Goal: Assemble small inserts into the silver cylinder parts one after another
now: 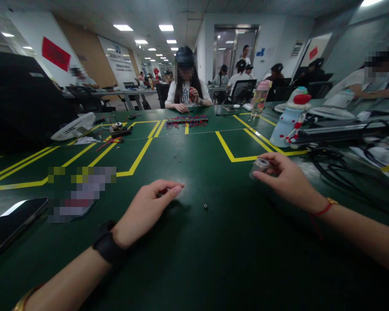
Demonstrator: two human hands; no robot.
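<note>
Head view: small cylinder [260, 165] sits in right-hand grip [288, 179].

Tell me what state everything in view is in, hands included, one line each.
Left hand: thumb and fingertips together, contents unclear
Right hand: holding a small round part
Small metal ring: lying loose
Phone: lying flat, screen dark
Pink-lidded bottle: upright, lid on
Blue bottle: upright
Black wristband: fastened
Ceiling lights: lit

A blue bottle [282, 125] stands near black cables [340, 172]. A white fan [74, 126] and a phone [14, 222] lie left.
</note>
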